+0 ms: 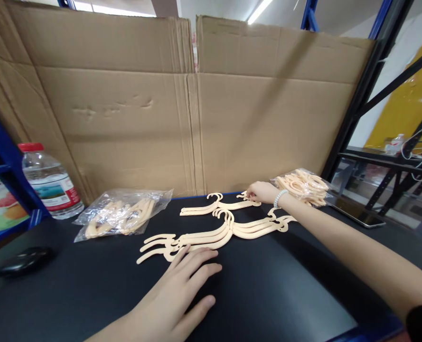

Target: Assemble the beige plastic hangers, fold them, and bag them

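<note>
Several cream plastic folding hangers lie nested on the black table, their hooks pointing away from me and their hinged end pieces spread at both sides. Behind them another hanger lies flat. My left hand is open, palm down, with its fingers apart at the near edge of the nested hangers. Farther off, my right hand reaches to the right end of the rear hanger. Its fingers are pinched on a small cream hanger piece, partly hidden by the fingertips.
Clear bags of cream hanger parts lie at left and right. A water bottle and black mouse are at left; a phone lies at right. A cardboard wall stands behind the table.
</note>
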